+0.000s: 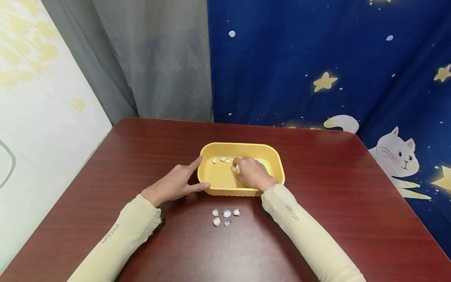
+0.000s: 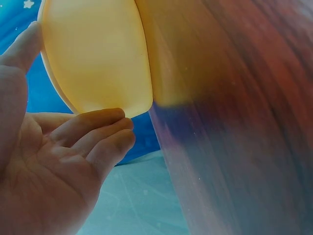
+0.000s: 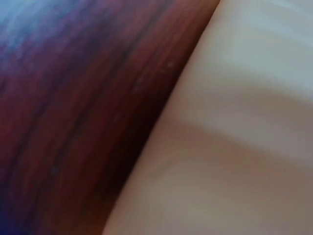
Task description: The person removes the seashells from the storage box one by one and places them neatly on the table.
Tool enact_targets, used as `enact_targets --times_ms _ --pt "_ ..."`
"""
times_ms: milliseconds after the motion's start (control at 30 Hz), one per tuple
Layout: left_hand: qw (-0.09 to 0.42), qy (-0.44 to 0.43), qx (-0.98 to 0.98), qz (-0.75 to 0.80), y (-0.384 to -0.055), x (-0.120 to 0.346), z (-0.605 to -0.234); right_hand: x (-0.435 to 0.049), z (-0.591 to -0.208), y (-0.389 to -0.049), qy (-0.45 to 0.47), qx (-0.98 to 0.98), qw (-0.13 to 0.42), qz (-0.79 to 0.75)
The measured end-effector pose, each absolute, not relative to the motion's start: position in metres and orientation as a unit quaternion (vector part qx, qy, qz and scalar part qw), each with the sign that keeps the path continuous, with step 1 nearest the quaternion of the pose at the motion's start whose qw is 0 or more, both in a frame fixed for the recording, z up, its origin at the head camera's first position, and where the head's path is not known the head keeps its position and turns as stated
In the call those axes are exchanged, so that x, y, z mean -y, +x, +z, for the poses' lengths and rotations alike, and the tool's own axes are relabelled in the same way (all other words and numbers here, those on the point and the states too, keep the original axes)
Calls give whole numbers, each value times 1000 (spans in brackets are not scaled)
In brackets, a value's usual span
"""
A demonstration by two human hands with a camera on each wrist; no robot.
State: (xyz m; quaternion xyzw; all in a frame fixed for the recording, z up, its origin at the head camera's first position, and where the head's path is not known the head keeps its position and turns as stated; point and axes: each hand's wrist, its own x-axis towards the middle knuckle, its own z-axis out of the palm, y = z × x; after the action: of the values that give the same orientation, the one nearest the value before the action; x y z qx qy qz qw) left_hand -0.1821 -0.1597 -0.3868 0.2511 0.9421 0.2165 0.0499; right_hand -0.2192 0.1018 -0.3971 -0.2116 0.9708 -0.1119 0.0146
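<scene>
A yellow plastic bin (image 1: pixel 243 192) stands on the table in the head view. My right hand (image 1: pixel 251 172) reaches down into it and pinches a small white seashell (image 1: pixel 234 169) between thumb and index finger. Along the bin's far inner side lie three more pale shells (image 1: pixel 214 160). At the left end, my left hand (image 1: pixel 176 183) is spread, its index finger and thumb touching the rim. The left wrist view shows the left hand (image 2: pixel 63 166) with its fingertips against the bin's end wall (image 2: pixel 98 58). In the right wrist view the right hand is hidden.
In front of the bin, several seashells (image 1: pixel 226 213) lie on the table in two short rows. The dark red wooden table (image 1: pixel 317 235) has rounded far corners. Behind it hang a grey curtain (image 1: pixel 169 70) and a blue starry curtain (image 1: pixel 275 70); a white wall (image 1: pixel 53 129) borders the left.
</scene>
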Motion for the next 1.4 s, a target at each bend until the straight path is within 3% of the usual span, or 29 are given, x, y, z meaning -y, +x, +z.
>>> enact_targets --times_ms 933,1400 --pt "38 252 -942 217 -183 161 -390 -101 -397 -219 -223 -969 -15 -107" --pt "37 252 -942 216 -181 160 -390 -99 -400 -219 -295 -952 -79 -23"
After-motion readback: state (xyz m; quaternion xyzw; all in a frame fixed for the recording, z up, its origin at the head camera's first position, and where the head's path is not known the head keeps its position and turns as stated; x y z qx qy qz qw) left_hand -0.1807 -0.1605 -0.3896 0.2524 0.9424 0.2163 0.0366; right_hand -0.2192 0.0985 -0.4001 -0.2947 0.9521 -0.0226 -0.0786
